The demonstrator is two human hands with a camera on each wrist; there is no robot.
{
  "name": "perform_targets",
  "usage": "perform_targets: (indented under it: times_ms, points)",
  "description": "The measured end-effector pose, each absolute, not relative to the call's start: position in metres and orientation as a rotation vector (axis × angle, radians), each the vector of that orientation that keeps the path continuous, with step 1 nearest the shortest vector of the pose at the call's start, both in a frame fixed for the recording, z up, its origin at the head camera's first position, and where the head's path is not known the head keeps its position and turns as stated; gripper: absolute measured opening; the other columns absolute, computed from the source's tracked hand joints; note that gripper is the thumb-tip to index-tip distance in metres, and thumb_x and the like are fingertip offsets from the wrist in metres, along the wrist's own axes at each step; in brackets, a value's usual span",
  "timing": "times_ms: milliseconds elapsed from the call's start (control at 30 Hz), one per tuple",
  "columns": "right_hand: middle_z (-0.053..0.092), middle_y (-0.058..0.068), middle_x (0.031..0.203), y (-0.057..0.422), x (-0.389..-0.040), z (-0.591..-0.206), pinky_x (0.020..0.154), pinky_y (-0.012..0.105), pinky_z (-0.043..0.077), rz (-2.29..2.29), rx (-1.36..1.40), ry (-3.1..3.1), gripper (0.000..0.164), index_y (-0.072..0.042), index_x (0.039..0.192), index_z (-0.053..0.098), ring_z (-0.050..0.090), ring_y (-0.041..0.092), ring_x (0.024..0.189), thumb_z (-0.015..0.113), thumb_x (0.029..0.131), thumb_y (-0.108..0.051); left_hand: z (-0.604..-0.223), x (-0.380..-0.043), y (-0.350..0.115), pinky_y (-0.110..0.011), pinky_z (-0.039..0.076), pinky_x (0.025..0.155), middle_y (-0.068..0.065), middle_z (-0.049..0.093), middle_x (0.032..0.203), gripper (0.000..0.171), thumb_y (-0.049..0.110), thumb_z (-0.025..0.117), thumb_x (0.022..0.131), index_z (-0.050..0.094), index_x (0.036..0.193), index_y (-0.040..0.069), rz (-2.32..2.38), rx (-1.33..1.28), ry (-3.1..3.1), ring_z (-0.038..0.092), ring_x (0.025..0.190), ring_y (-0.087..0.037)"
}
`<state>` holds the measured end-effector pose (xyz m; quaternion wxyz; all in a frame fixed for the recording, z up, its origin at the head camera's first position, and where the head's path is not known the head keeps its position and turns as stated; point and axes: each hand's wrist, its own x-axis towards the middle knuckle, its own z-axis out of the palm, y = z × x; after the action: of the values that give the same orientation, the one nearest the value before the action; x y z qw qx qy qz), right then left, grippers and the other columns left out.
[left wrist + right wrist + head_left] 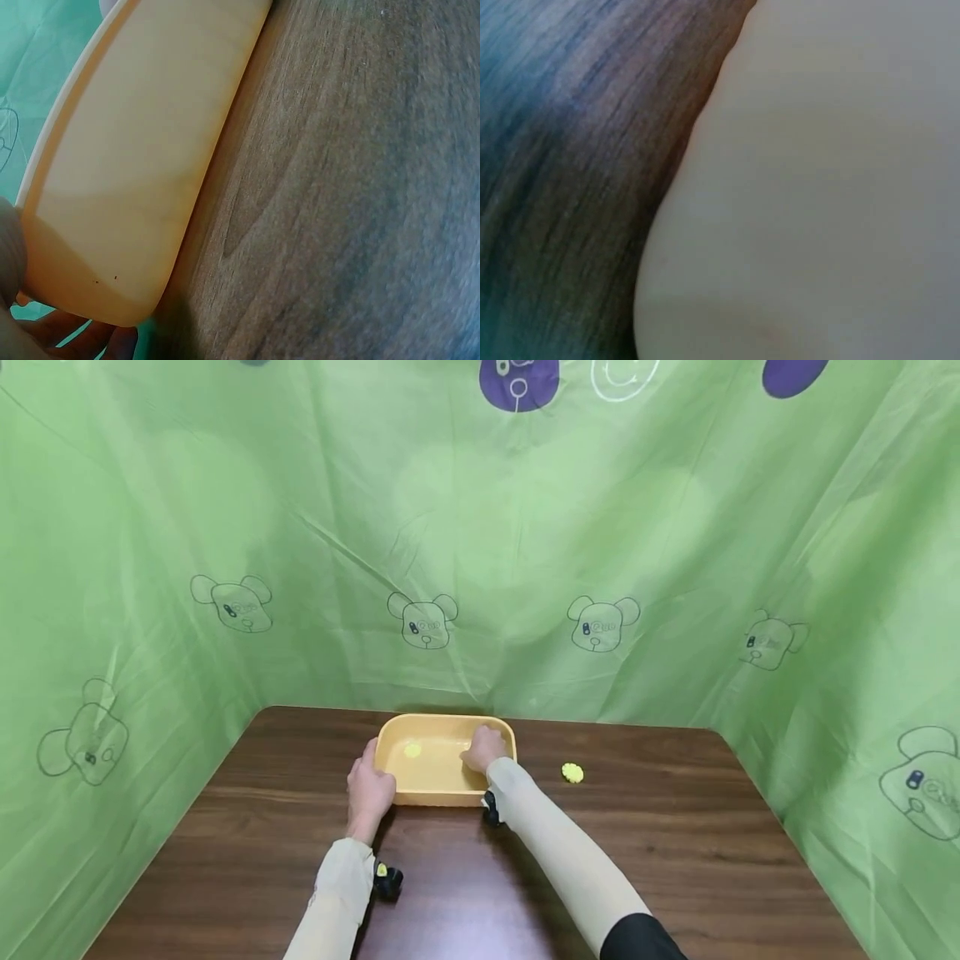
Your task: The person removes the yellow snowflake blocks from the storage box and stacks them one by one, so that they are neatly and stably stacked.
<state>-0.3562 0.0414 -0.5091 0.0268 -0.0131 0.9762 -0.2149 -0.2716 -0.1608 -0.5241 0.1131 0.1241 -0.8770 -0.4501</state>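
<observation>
Taking twelve o'clock as straight away from the person, the box [431, 777] stands upright on the table [712, 852] close to its far edge, a little left of twelve. It is yellow-orange, with rounded corners and an open top.

The left hand [369, 787] grips the box at about eight to nine o'clock, thumb over the rim; the left wrist view shows fingers [86, 341] bent round the outside of the corner. The right hand [483, 748] reaches over the near wall into the box, toward its two o'clock side. Its fingertips are hidden, so I cannot tell whether they hold anything.

Inside the box, near ten o'clock, lies a small yellow piece [412, 750], its outline too soft to make out. A second one, a yellow disc [572, 773] with a scalloped edge, lies on the table at about three o'clock from the box, near it but apart.

Pale sleeves [558, 852] reach to both wrists, and each wrist bears a black camera [388, 882]. Beyond the table, from nine round to three, hangs a green cloth [517, 535] printed with bear heads. The right wrist view shows mostly blurred box wall.
</observation>
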Motion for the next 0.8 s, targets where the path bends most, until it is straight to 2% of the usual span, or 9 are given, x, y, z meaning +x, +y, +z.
perform_targets:
  times_ms: [233, 500, 800]
  points:
    - [0.068, 0.014, 0.088, 0.041, -0.349, -0.51, 0.069, 0.038, 0.054, -0.667, -0.05, 2.998, 0.025, -0.001, 0.089, 0.063, 0.06, 0.025, 0.075, 0.077, 0.086, -0.022, -0.529, -0.267, -0.162, -0.061, 0.042, 0.1, -0.032, 0.054, 0.129, 0.072, -0.001, 0.043, 0.084, 0.038, 0.155, 0.009, -1.338, 0.382, -2.58, 0.054, 0.118, -0.049]
    - [0.069, 0.014, 0.09, 0.042, -0.354, -0.506, 0.069, 0.038, 0.055, -0.637, -0.04, 2.998, 0.027, -0.002, 0.089, 0.064, 0.061, 0.025, 0.075, 0.077, 0.086, -0.024, -0.524, -0.271, -0.161, -0.06, 0.043, 0.1, -0.031, 0.054, 0.13, 0.071, -0.001, 0.043, 0.085, 0.039, 0.155, 0.01, -1.343, 0.374, -2.576, 0.054, 0.118, -0.048]
    - [0.066, 0.013, 0.081, 0.042, -0.357, -0.509, 0.059, 0.036, 0.048, -0.688, -0.016, 2.968, 0.025, -0.002, 0.084, 0.061, 0.056, 0.024, 0.067, 0.079, 0.085, -0.021, -0.522, -0.272, -0.16, -0.06, 0.043, 0.099, -0.032, 0.055, 0.129, 0.072, -0.001, 0.044, 0.084, 0.038, 0.155, 0.009, -1.331, 0.363, -2.592, 0.054, 0.116, -0.048]
